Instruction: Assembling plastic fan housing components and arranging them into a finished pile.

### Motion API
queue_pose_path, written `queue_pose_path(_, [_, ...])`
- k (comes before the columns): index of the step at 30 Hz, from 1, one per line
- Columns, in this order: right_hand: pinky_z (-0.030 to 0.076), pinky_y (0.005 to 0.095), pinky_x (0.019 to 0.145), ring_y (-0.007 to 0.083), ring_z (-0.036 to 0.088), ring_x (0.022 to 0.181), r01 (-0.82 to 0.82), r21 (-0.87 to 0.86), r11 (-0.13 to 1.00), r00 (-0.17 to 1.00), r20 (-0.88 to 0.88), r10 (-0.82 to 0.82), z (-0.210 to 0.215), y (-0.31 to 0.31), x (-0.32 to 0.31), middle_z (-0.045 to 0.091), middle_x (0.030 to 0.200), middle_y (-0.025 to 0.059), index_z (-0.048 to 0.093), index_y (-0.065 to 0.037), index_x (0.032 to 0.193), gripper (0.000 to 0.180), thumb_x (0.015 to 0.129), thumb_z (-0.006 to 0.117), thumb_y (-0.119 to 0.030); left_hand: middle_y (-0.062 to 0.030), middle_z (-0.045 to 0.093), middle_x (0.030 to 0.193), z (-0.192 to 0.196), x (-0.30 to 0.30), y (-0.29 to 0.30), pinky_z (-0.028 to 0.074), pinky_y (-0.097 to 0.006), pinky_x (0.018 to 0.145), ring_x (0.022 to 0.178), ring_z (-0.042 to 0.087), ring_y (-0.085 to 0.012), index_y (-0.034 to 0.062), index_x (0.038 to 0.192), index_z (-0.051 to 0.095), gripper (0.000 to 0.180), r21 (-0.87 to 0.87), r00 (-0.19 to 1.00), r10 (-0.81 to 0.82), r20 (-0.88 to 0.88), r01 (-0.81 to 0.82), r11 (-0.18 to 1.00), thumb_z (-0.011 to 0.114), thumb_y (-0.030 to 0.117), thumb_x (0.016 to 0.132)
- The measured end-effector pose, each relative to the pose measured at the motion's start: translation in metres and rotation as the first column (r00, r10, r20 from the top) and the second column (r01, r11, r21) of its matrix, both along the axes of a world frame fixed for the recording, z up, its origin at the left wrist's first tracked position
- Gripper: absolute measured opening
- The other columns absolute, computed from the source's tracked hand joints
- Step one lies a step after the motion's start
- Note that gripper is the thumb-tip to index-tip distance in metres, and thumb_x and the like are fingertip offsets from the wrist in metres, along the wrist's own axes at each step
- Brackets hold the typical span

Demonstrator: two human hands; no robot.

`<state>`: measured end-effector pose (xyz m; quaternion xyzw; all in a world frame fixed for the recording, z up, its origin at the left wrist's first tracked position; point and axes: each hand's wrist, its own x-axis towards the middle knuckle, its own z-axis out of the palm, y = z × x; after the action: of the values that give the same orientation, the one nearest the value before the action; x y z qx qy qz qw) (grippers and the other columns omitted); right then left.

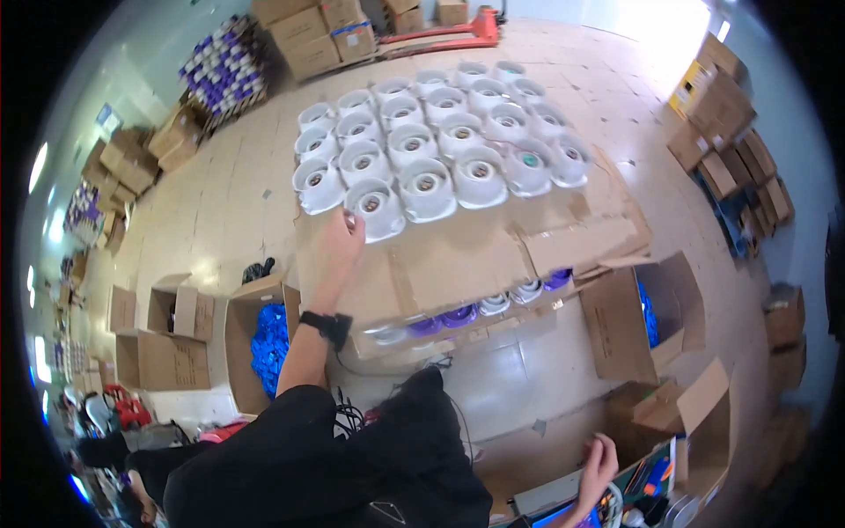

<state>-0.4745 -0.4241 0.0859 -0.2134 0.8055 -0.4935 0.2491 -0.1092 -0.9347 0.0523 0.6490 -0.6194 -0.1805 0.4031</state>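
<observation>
My left hand [341,243] reaches out to the near left corner of a block of white round plastic housings. Its bent fingers are closed beside the rim of the nearest housing [373,211]; whatever they hold is too small to make out. The housings stand in rows, open side up, with small metal parts in their centres. One of them, a housing with a green centre [530,159], is at the near right. Low on the right, my right hand [598,466] hangs with loosely bent fingers apart and nothing visible in it, above a cluttered surface with tools.
The housings stand on a cardboard sheet [458,268], with purple and white housings [458,315] beneath. Open cartons with blue pieces flank it, one left [239,352], one right [612,330]. Stacked boxes and a red pallet jack [482,31] stand farther off. Another person is at lower left.
</observation>
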Motion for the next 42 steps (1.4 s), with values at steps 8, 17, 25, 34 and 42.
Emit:
queue_pose_path(8, [0.051,0.0269,0.070,0.0144,0.064,0.083,-0.721,0.043,0.691,0.692,-0.004,0.722,-0.060,-0.389,0.072,0.067,0.093,0.0111,0.058,0.006,0.119,0.039,0.096,0.055,-0.026,-0.0249,0.067,0.095,-0.034,0.046,-0.108,0.052,-0.047,0.081,0.094,0.066,-0.0391,-0.0016,0.102,0.063,0.042,0.533,0.917,-0.192,0.351,-0.027,0.846,0.071,0.029,0.074])
queue_pose_path(17, [0.052,0.0468,0.079,0.0402,0.068,0.081,-0.443,0.370,0.817,0.881,0.013,0.473,-0.053,-0.590,0.129,0.067,0.096,0.0287,0.063,0.012,0.100,0.052,0.086,0.057,-0.038,-0.0229,0.067,0.098,-0.032,0.035,-0.111,0.051,-0.049,0.079,0.092,0.063,-0.0414,0.0045,0.097,0.066,0.023,0.383,0.944,-0.101,0.315,-0.029,0.923,0.062,0.004,0.074])
queue_pose_path(25, [0.057,0.0395,0.060,0.0342,0.070,0.070,-0.399,0.553,0.732,0.762,-0.243,0.600,-0.067,-0.613,0.124,0.069,0.086,0.0245,0.067,0.008,0.087,0.027,0.073,0.059,-0.013,-0.0200,0.068,0.093,-0.030,0.053,-0.082,0.052,-0.046,0.076,0.087,0.065,-0.0379,0.0066,0.093,0.070,0.026,0.491,0.763,-0.603,0.231,0.444,0.750,0.059,-0.003,0.072])
queue_pose_path(34, [0.061,0.0410,0.058,0.0355,0.070,0.068,-0.364,0.353,0.862,0.931,0.104,0.351,-0.073,-0.616,0.118,0.068,0.085,0.0271,0.065,0.015,0.089,0.033,0.075,0.058,-0.014,-0.0169,0.069,0.090,-0.019,0.073,-0.083,0.052,-0.043,0.079,0.085,0.066,-0.0357,0.0074,0.094,0.073,0.025,0.546,0.854,-0.469,0.226,0.288,0.787,0.064,0.007,0.071])
queue_pose_path(42, [0.059,0.0420,0.057,0.0364,0.070,0.070,-0.387,0.423,0.820,0.876,-0.109,0.470,-0.074,-0.608,0.125,0.068,0.085,0.0265,0.066,0.013,0.090,0.030,0.075,0.059,-0.012,-0.0183,0.068,0.085,-0.003,0.053,-0.075,0.054,-0.047,0.073,0.082,0.066,-0.0364,0.0123,0.090,0.074,0.022,0.665,0.633,-0.673,0.382,0.317,0.676,0.065,0.010,0.071])
